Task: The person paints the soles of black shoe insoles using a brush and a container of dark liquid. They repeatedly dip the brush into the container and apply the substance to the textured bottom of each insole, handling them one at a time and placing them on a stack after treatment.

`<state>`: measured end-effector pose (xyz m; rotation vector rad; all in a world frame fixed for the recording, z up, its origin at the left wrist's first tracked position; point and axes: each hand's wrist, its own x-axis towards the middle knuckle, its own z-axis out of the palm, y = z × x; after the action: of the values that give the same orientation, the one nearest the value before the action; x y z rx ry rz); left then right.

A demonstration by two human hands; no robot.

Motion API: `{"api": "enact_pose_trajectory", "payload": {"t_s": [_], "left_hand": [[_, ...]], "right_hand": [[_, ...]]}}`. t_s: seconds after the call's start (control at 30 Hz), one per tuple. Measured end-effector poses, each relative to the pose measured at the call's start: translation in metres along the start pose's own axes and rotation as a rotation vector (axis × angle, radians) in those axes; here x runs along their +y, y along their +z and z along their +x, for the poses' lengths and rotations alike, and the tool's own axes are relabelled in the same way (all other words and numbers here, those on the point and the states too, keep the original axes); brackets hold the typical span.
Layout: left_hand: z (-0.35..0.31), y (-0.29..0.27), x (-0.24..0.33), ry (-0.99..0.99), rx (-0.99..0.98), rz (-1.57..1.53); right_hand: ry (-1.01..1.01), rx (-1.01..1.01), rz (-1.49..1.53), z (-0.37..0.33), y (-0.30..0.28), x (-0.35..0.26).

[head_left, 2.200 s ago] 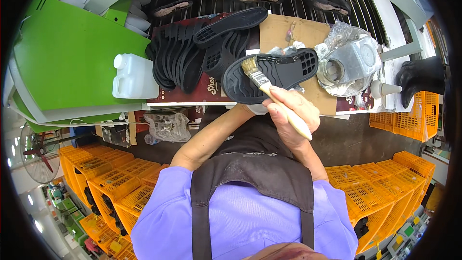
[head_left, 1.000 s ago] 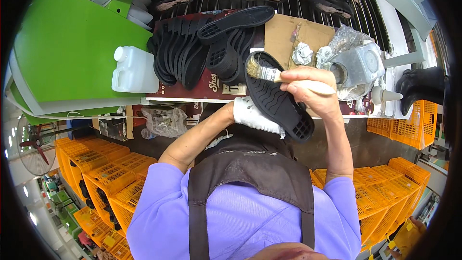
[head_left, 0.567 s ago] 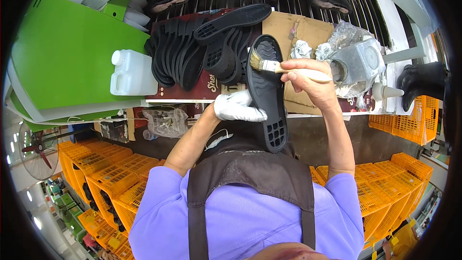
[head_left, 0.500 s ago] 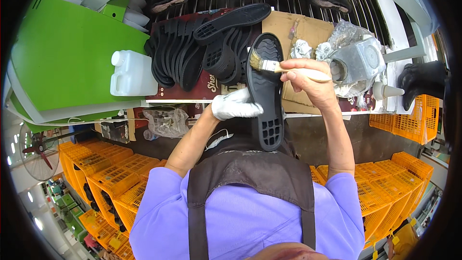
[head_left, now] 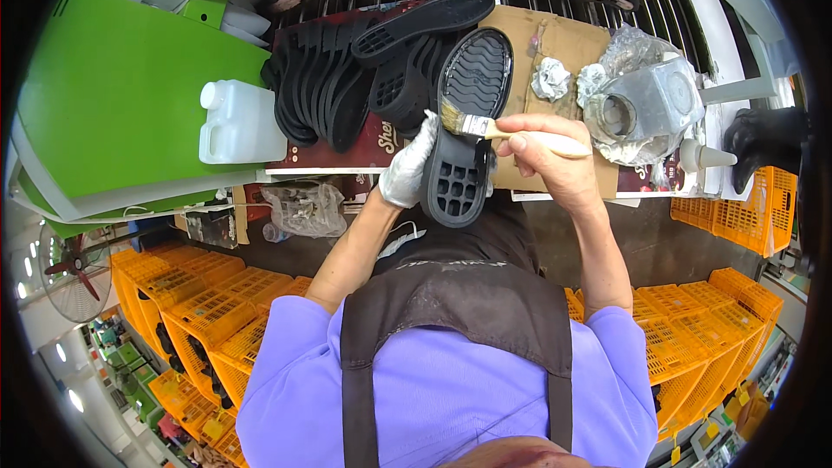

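So this long black rubber-looking shoe sole [head_left: 455, 152] is being held with its patterned side up, toe pointing away and leaning slightly right. The wide toe half has wavy ridges, the heel is a grid of little pockets, and the raised rim around the toe looks pretty shiny (wet or just catching light, can't tell). Lying crossways over its narrow waist is a flat brush with tan bristles, a silvery metal band and a pale cream handle [head_left: 476, 126]. Bristles point left, at the sole's left edge, and the handle runs out past the right edge, dipping a touch.
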<state>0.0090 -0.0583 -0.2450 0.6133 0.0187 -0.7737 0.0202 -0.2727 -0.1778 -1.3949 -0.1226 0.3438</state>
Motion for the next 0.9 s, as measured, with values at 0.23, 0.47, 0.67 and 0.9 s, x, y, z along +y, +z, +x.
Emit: {"api": "enact_pose_trajectory", "payload": {"t_s": [0.23, 0.47, 0.67, 0.9], "left_hand": [[0.006, -0.004, 0.001, 0.115, 0.124, -0.154], [0.013, 0.008, 0.004, 0.239, 0.159, -0.095], [0.013, 0.021, 0.011, 0.218, 0.167, -0.141], [0.007, 0.036, 0.016, 0.127, 0.223, -0.235]], "right_hand": [[0.022, -0.007, 0.050, -0.012, 0.012, 0.006], [0.015, 0.000, -0.016, -0.022, 0.021, -0.003], [0.052, -0.037, -0.047, -0.027, 0.021, -0.017], [0.061, -0.172, -0.041, -0.021, 0.008, -0.029]]}}
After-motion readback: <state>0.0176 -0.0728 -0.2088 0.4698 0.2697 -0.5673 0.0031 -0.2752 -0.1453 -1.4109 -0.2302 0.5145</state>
